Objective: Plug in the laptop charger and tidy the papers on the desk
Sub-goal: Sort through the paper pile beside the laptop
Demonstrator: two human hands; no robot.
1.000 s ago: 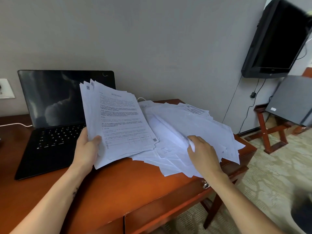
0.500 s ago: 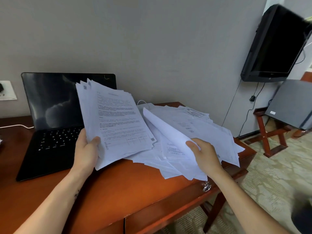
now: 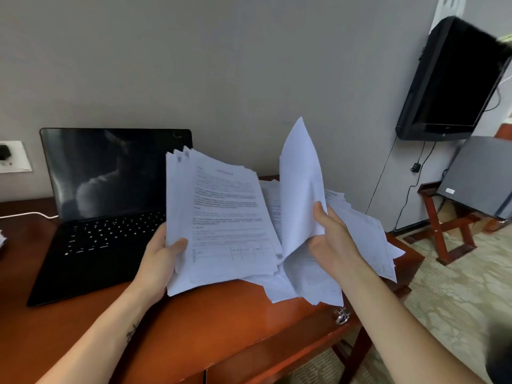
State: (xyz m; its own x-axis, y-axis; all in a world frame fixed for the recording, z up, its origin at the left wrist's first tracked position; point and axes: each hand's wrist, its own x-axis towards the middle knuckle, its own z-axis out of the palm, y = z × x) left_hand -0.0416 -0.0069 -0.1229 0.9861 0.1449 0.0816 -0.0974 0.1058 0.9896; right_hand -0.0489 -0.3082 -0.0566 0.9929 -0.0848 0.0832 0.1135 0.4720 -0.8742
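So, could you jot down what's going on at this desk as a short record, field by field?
left hand: grips a stack of printed papers, tilted up
right hand: pinches a sheet, raised upright
loose pile: spread on the desk, beyond the right hand
laptop: open, screen dark
white cable: runs across the desk toward the laptop

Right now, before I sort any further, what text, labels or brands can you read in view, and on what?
Nothing can be read for certain.
Top sheet of the held stack: printed lines, a table and code squares, all blurred.
Lifted sheet: no print shows.
Loose papers: print too faint.
Laptop keyboard: key legends too small.
Television: mark on the lower bezel, too small.
Grey box: white label, too small.
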